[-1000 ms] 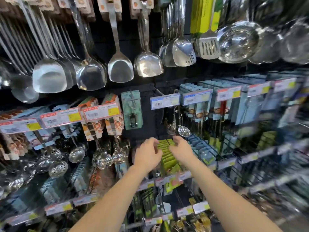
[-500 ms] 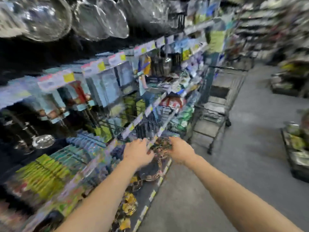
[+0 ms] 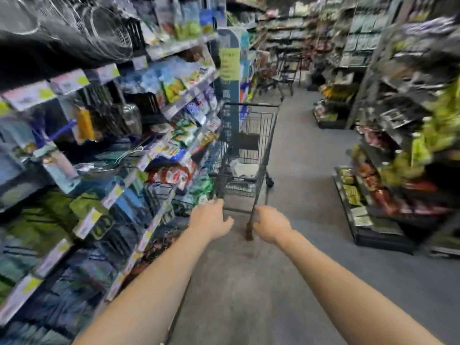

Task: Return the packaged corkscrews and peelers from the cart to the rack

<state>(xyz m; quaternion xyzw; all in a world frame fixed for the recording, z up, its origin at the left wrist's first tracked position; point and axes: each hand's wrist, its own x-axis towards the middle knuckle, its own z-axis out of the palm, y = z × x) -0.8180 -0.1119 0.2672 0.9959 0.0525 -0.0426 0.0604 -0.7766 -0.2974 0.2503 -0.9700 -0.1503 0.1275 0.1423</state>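
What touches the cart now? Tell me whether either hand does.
Cannot tell. In the head view both the left hand and the right hand overlap the near end of the cart, but motion blur hides any contact or gap.

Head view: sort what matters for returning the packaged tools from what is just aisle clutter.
Belongs to the job:
- cart, parked by the rack
- rack on the left
- left hand and right hand, both held out toward the cart

Just there:
- far shelves on the right
- second cart down the aisle
- floor
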